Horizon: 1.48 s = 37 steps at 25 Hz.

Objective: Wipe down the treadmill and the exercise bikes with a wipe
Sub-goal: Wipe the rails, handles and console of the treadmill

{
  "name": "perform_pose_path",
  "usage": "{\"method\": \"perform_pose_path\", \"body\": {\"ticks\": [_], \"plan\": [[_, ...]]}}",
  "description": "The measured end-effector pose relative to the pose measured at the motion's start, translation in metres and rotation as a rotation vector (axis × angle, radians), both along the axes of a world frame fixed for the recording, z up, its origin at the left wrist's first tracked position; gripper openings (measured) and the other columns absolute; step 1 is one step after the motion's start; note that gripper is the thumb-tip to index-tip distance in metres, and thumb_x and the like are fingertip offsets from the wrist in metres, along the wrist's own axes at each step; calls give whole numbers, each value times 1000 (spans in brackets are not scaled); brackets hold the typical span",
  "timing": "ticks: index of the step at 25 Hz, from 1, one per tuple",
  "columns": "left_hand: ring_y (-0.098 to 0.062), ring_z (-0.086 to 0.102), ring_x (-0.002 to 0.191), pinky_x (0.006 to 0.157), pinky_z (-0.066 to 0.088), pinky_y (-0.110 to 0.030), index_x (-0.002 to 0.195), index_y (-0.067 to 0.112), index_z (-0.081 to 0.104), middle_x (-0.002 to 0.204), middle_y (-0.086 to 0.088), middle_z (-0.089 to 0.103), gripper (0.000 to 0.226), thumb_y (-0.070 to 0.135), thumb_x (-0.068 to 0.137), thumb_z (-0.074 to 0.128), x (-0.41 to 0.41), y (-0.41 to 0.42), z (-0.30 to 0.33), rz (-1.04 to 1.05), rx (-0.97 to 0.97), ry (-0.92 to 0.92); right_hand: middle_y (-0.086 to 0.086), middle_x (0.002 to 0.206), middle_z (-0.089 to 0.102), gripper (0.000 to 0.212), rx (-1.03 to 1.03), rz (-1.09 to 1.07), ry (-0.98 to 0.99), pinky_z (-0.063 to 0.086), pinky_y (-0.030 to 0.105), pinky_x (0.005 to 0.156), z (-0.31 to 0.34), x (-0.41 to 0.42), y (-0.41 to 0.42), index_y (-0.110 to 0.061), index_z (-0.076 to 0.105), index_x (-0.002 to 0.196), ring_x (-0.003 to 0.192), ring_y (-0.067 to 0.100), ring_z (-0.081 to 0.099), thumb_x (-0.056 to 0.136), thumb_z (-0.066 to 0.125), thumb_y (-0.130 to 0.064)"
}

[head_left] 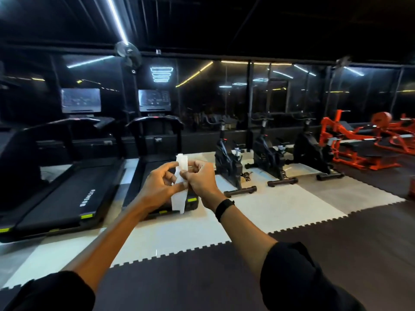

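Dark gym, pale mats [258,212] — left hand [160,182] and right hand [202,178] pinch a white wipe [179,198].

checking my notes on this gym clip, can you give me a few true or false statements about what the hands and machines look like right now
1. Both hands hold the white wipe. True: the left hand and right hand pinch it between them.
2. The wipe is pressed against a treadmill belt. False: it hangs in the air, touching no machine.
3. Three exercise bikes stand right of the treadmills. True.
4. The black wristband is on the left wrist. False: it is on the right wrist.
5. The weight machines at far right are blue. False: they are orange-red.
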<state>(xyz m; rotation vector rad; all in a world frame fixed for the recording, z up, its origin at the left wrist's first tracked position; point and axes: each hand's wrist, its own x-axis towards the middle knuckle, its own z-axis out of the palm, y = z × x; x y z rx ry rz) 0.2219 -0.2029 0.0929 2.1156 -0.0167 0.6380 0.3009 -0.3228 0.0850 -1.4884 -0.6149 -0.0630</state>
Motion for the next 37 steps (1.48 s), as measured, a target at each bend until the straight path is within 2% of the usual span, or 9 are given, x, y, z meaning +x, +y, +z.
{"method": "perform_pose_path", "body": {"ticks": [3,8,12,17,21,24,29,34,37], "plan": [[-16,61,69,68,51,-36,121,12,62,82,-3,67,43,23,82,77,25,86,17,162,-63,-76,9,82,70,17,-8,112,-30,57,33,66,30,34,82,-11,66,91,73,16,66,87,62,5],[-28,68,98,81,57,-43,115,14,65,104,-8,72,51,44,75,73,33,245,19,234,-448,9,5,81,65,11,-30,420,3,54,24,54,53,53,246,-6,62,99,70,14,64,94,56,2],[-25,70,91,72,58,-37,104,10,65,98,-8,72,36,32,77,76,35,348,3,356,-421,-50,6,91,69,18,-44,592,24,59,27,62,27,73,363,-2,61,109,79,15,68,94,65,-12],[-27,72,87,76,59,-45,100,7,67,95,-14,75,37,25,71,81,61,508,4,397,-442,-119,17,101,72,39,-102,676,13,58,26,67,19,119,523,5,58,118,83,16,71,82,74,3],[-32,72,89,79,56,-51,97,4,66,90,-16,74,19,14,83,75,100,627,25,362,-412,-113,14,97,71,21,-60,637,-13,59,28,65,34,164,640,-5,60,99,88,23,71,84,71,4],[-33,72,90,81,55,-56,96,3,68,92,-18,74,19,10,81,76,139,705,20,352,-431,-83,9,100,70,11,-73,625,0,58,27,59,31,199,713,-9,56,103,89,20,71,95,63,-8],[-31,72,88,77,56,-49,90,4,69,89,-16,74,15,9,80,77,209,822,-19,403,-495,-89,11,115,69,48,-220,782,27,58,28,64,-3,272,831,-11,48,128,102,24,71,88,74,-20],[-30,70,83,71,59,-42,94,-4,69,89,-24,69,13,-2,82,72,300,961,-17,430,-549,-99,10,96,73,10,-198,664,36,52,27,59,-7,369,973,-8,69,97,85,21,70,88,67,-5],[-28,70,80,64,58,-36,93,-4,70,83,-17,71,9,-5,84,68,341,1031,0,443,-540,-140,14,90,72,10,-140,753,14,51,28,62,11,418,1053,-8,71,92,78,20,65,82,71,-5]]}}
